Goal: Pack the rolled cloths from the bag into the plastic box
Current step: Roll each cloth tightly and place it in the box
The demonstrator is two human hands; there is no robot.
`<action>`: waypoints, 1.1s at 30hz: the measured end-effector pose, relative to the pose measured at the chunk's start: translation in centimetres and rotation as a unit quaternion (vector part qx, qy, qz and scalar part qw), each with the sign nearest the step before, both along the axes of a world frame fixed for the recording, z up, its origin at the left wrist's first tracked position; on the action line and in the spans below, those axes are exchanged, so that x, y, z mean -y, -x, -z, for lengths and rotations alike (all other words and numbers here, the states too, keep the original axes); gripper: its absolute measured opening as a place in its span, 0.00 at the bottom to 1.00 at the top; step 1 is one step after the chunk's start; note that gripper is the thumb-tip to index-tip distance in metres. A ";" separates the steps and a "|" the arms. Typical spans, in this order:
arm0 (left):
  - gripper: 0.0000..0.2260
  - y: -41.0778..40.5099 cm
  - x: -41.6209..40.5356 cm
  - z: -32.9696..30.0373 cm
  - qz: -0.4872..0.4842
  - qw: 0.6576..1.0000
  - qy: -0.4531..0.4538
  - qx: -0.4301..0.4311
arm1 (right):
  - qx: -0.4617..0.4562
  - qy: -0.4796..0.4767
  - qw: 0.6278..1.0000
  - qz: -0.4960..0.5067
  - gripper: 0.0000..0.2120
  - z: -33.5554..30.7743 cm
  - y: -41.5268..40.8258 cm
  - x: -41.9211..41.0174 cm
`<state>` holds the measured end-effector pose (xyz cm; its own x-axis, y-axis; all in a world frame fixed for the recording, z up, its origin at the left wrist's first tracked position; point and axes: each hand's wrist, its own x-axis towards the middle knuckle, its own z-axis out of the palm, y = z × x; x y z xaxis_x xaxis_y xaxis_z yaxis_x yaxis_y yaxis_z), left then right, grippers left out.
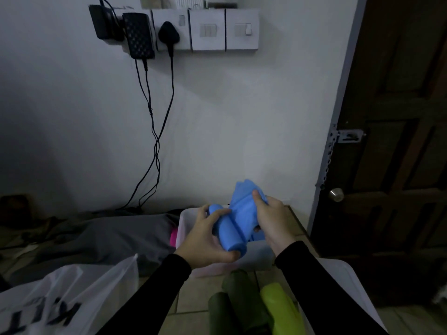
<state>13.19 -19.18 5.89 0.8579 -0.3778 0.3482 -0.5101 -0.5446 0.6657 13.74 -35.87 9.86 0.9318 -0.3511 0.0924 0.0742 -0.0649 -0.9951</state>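
Blue rolled cloth (229, 232) sits in both my hands over the translucent plastic box (186, 221): my left hand (208, 240) has its fingers wrapped round the roll, my right hand (272, 220) pinches its loose, partly unrolled end. More blue shows inside the box. Two dark green rolls (235, 293) and a lime green roll (280, 308) wait below, beside the white plastic bag (65, 296), so I judge packing barely begun.
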 end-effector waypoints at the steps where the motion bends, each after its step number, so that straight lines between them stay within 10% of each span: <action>1: 0.43 -0.1 0.2 0.1 -0.010 1.000 -0.009 0.002 | 0.006 -0.006 1.000 -0.030 0.15 -0.3 0.1 -0.3; 9: 0.47 -0.1 1.3 -0.6 -0.124 0.967 0.219 -0.033 | -0.112 -0.203 0.958 -0.171 0.56 3.5 2.9 -1.5; 13: 0.47 0.2 2.3 -1.7 -0.116 0.949 0.290 -0.048 | -0.160 -0.293 0.911 -0.243 0.41 2.4 3.4 -3.1; 18: 0.48 1.0 2.4 -2.3 -0.056 0.983 0.174 -0.008 | -0.135 -0.402 0.875 -0.233 0.21 -0.7 2.0 -1.5; 26: 0.48 0.7 1.9 -1.8 -0.064 0.994 0.045 -0.072 | -0.150 -0.323 0.925 -0.131 0.20 0.1 0.4 -1.1; 33: 0.34 -1.2 2.1 -2.6 -0.045 0.978 -0.088 -0.181 | -0.161 -0.040 0.974 -0.153 0.17 0.5 1.3 -1.9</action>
<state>14.39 -21.29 8.48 0.9457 -0.3215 -0.0485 -0.2026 -0.6993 0.6855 12.49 -33.97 9.38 0.9702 -0.0469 -0.2376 -0.2383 -0.0092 -0.9711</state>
